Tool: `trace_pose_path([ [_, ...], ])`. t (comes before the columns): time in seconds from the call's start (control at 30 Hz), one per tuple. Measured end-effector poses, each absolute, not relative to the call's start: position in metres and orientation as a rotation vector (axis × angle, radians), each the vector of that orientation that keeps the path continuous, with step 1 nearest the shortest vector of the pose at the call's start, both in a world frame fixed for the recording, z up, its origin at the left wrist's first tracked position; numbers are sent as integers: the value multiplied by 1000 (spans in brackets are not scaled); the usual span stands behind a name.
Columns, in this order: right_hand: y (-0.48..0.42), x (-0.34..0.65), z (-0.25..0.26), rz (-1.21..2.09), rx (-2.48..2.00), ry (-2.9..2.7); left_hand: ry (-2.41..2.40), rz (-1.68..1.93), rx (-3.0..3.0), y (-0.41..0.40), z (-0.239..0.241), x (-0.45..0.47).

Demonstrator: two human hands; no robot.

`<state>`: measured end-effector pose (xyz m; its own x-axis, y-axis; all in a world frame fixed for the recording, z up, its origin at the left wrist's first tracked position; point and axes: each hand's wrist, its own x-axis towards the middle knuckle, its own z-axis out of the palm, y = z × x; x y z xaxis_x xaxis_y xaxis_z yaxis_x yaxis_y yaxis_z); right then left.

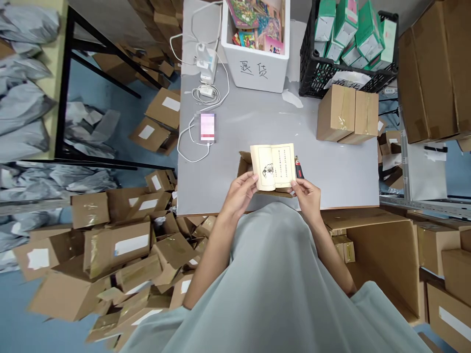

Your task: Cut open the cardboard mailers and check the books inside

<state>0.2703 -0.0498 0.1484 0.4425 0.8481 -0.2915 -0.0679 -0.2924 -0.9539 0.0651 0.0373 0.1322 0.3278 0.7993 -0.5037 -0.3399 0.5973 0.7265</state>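
Observation:
I hold a small cream-paged book (274, 165) open above an opened cardboard box (243, 164) at the near edge of the grey table (257, 122). My left hand (240, 192) grips the book's lower left corner, thumb on the page with a black drawing. My right hand (306, 193) pinches the lower right corner of the page with vertical text. A red-and-black object (299, 169) lies on the table just right of the book.
A phone (207, 126) on a white charging cable, a white foam box (257, 59) of colourful books, a black crate (348, 49) of green-white cartons and a taped carton (348, 115) stand further back. Piles of cardboard boxes (117, 250) cover the floor left; large cartons (386, 255) stand right.

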Motion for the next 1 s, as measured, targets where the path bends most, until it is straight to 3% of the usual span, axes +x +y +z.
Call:
trace_pose_path([
  [1.0, -51, 269, 156, 1253, -1477, -487, 834, 846, 446, 40, 133, 63],
])
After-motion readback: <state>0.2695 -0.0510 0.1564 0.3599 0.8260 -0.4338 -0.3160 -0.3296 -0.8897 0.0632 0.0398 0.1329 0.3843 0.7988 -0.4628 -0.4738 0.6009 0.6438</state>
